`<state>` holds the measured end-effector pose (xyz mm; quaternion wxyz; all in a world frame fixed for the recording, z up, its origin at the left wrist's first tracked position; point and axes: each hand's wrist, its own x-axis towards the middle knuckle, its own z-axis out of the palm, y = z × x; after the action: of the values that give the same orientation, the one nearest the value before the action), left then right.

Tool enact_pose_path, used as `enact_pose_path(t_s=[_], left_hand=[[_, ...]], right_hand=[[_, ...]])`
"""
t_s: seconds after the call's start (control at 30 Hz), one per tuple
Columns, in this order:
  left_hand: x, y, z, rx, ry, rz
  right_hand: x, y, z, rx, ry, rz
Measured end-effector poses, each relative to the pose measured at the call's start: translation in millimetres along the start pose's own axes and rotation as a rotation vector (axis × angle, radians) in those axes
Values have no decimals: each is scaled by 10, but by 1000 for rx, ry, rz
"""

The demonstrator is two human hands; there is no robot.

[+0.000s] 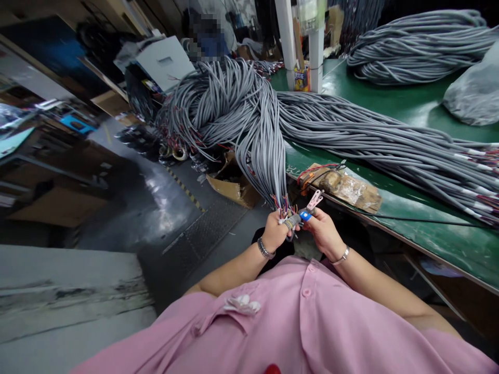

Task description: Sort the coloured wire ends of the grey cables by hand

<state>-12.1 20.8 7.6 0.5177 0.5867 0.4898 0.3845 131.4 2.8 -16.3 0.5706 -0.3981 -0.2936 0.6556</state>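
In front of my chest, my left hand (275, 231) is closed around the end of a grey cable, by a tuft of thin coloured wires (286, 206). A grey wrapping covers one of its fingers. Close beside it, my right hand (323, 234) is closed on a pink clip (314, 200) that sticks up past the fingers. There is a blue band (305, 215) on the right thumb. Just beyond my hands, a thick bundle of grey cables (268, 140) hangs over the table edge, its loose wire ends reaching my left hand. My fingers hide the exact grip.
More grey cables (362, 132) run along the green table (432, 228) to the right. A wooden block (346, 188) with wires lies at its edge. A coil (413, 47) and a plastic bag (473, 93) sit farther back. An open cardboard box (234, 184) stands on the floor.
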Motion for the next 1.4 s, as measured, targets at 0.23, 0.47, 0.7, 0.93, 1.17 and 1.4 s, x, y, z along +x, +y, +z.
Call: enact_pose_path(t_s=[0.23,0.47,0.7,0.93,1.17,1.4], left_hand=[[12,10,-31,-88,16,-13],[81,121,-156,-165,-161,-71],[154,176,-59,-167,-230,-73],[179,177,11,-107,-247,-87],[173,278,67,-9,-271,-85],[151,235,26,12,-283,-61]], right_hand=[[-3,-10,-122,90,-69,71],[163,-137,-374,184,-95,153],[236,-135,-255,-76,144,-218],[298,-182,-203,258,46,36],[322,-172,-156,377,108,-3],[310,-165,-195,363,56,61]])
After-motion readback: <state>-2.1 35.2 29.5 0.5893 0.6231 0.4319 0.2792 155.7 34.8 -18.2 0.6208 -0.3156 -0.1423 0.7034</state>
